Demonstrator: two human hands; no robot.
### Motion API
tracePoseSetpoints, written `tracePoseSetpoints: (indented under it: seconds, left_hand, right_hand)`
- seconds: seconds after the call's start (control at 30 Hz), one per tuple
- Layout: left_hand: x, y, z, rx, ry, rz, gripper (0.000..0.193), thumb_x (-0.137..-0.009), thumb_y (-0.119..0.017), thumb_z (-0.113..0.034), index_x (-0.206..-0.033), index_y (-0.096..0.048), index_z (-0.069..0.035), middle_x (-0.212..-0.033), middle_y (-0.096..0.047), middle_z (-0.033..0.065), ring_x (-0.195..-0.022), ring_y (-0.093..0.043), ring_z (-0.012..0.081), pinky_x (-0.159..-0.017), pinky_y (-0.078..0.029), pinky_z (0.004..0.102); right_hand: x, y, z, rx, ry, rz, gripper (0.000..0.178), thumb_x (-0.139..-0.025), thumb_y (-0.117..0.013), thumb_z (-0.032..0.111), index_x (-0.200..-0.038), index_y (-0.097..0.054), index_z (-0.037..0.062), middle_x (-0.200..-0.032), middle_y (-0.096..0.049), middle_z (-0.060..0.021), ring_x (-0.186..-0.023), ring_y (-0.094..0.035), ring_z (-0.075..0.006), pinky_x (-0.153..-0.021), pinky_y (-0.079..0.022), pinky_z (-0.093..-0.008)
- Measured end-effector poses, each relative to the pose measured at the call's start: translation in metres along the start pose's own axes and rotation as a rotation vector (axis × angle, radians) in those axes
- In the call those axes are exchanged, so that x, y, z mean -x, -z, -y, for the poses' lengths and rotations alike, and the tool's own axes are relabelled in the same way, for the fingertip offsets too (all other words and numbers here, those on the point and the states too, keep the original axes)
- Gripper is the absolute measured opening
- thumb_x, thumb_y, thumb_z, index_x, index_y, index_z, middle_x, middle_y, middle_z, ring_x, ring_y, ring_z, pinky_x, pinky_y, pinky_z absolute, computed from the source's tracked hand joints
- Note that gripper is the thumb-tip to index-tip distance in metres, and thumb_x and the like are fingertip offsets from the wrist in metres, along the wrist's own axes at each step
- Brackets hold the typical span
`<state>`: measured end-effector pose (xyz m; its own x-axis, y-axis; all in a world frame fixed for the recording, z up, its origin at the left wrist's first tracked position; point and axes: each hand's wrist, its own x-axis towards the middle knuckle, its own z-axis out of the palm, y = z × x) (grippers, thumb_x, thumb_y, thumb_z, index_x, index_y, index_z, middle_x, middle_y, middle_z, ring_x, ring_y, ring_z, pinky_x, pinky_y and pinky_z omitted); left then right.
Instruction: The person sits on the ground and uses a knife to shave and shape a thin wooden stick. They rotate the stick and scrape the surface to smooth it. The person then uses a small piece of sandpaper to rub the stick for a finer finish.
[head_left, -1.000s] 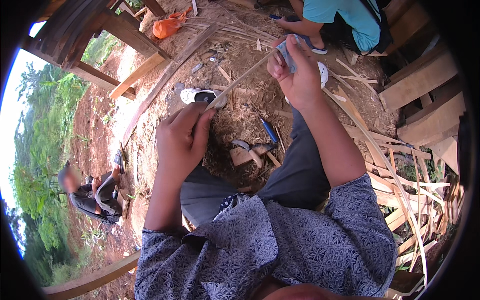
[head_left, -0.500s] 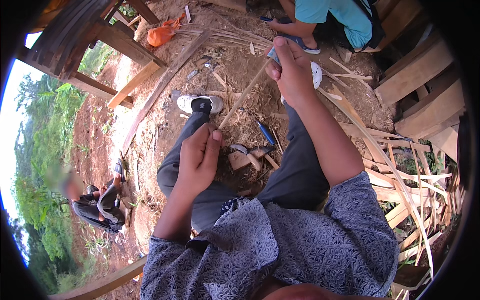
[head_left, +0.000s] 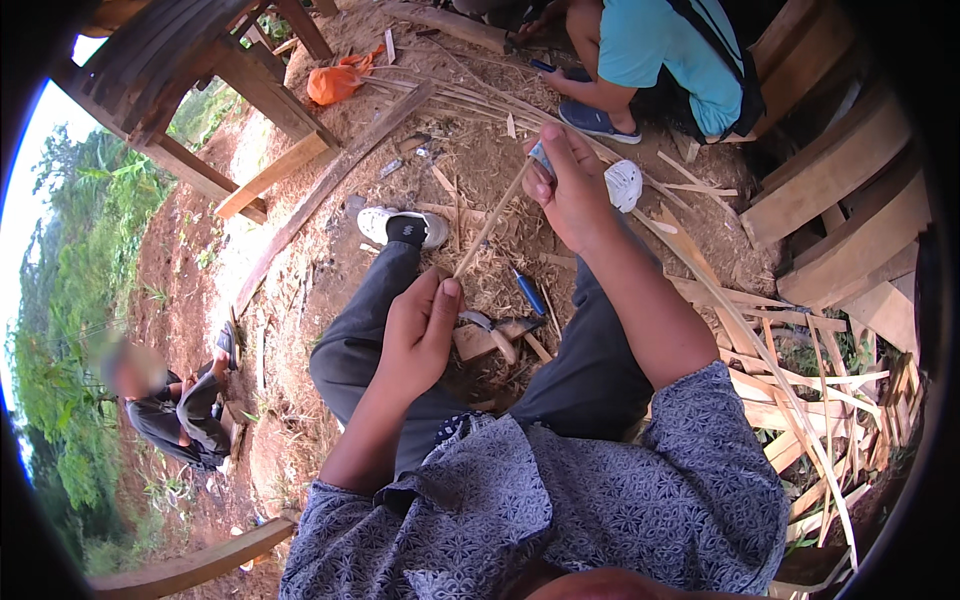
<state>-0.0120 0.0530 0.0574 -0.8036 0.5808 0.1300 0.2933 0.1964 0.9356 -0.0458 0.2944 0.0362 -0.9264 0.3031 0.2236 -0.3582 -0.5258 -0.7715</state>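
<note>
My left hand is closed around the lower end of a thin, pale wooden stick, its thumb lying along the top. The stick slants up and away to the right, above the ground between my legs. Farther out, my right hand pinches a small light-blue piece against the stick's far part; whether it is paper or cloth I cannot tell. Below the hands, a curved-blade knife with a wooden handle lies by a wood block. Near it rests a tool with a blue handle.
A person in a turquoise shirt crouches at the far right; another person sits at the left. Split wood strips pile up at my right. An orange bag and a long plank lie on the shaving-covered ground.
My right hand with the light-blue piece has come down along the stick, closer to my left hand. My left hand keeps its grip. The whole view has shifted slightly.
</note>
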Motion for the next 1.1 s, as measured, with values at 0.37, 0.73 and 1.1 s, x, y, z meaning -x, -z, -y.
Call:
tracePoseSetpoints:
  seconds: [0.37, 0.73, 1.1]
  left_hand:
    - [-0.001, -0.003, -0.002, -0.214, -0.029, -0.072, 0.024, -0.103, -0.045, -0.016, -0.086, -0.049, 0.001, -0.061, -0.050, 0.0190, -0.055, -0.053, 0.0386, -0.052, -0.038, 0.0412]
    - [0.004, -0.009, 0.001, -0.229, 0.001, -0.058, 0.024, -0.102, -0.045, -0.016, -0.085, -0.048, 0.000, -0.059, -0.050, 0.0201, -0.056, -0.056, 0.0414, -0.052, -0.039, 0.0441]
    - [0.004, -0.017, 0.002, -0.179, -0.012, -0.029, 0.029, -0.104, -0.043, -0.021, -0.086, -0.047, 0.001, -0.062, -0.050, 0.0196, -0.057, -0.056, 0.0361, -0.055, -0.040, 0.0432]
  right_hand:
    - [0.002, -0.011, -0.009, 0.219, -0.076, 0.023, 0.034, -0.100, -0.056, 0.035, -0.086, -0.058, 0.0040, -0.062, -0.046, 0.0031, -0.051, -0.041, -0.0040, -0.047, -0.030, -0.0212]
    - [-0.003, -0.016, -0.014, 0.191, -0.127, 0.016, 0.036, -0.099, -0.058, 0.038, -0.081, -0.057, 0.0071, -0.060, -0.049, 0.0029, -0.048, -0.043, -0.0038, -0.044, -0.033, -0.0212]
    - [0.004, -0.015, -0.017, 0.142, -0.136, -0.001, 0.034, -0.099, -0.058, 0.037, -0.079, -0.054, 0.0094, -0.061, -0.049, 0.0028, -0.049, -0.044, -0.0043, -0.045, -0.033, -0.0216]
